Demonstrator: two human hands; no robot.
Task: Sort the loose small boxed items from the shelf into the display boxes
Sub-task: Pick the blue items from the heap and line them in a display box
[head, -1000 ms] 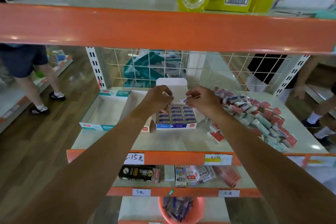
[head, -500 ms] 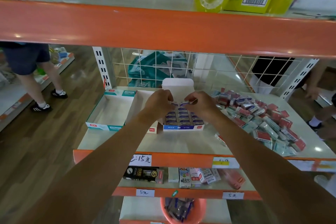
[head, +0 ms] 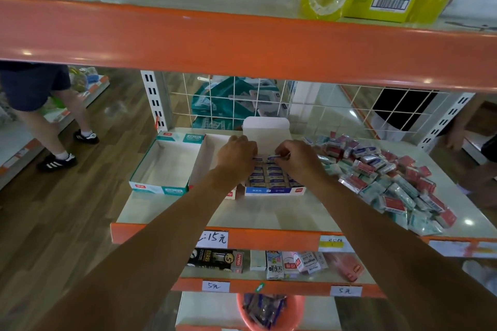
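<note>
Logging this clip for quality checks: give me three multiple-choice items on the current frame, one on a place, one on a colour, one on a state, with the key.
1. The pile of loose small wrapped boxes lies where from the blue-fronted cardboard display box? A left B right C behind
2. The front of the leftmost cardboard display box is trimmed in: A teal B yellow C black
3. That leftmost box is: A full B half full C empty
Key: B, the pile spreads on its right; A, teal edging shows along the front; C, its white floor is bare.
</note>
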